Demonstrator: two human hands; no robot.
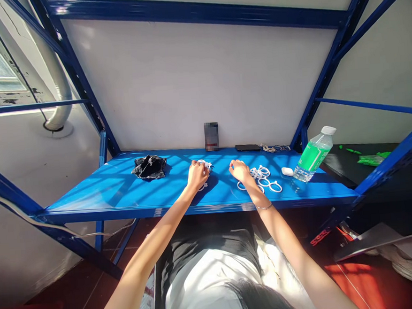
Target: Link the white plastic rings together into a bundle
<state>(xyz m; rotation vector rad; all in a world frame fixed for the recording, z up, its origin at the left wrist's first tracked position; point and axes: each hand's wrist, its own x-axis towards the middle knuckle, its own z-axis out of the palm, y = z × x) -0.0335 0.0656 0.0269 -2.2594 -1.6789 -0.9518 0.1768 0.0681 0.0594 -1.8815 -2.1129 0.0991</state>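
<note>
My left hand [197,175] is closed over a bunch of white rings [204,187] on the blue shelf; its fingers cover most of them. To the right, my right hand [240,170] has its fingers curled together just above the surface. Whatever those fingers hold, if anything, is hidden from me. Beside and partly behind the right wrist lies a loose pile of white rings [263,173], several of them overlapping. A gap of bare blue surface separates the two hands.
On the blue shelf [99,190] are a crumpled black plastic bag [149,168], a dark upright box [211,136], a black phone [248,148], a cord bundle [275,148], a small white case [287,171] and a green-labelled water bottle [313,154]. Blue metal posts frame both sides.
</note>
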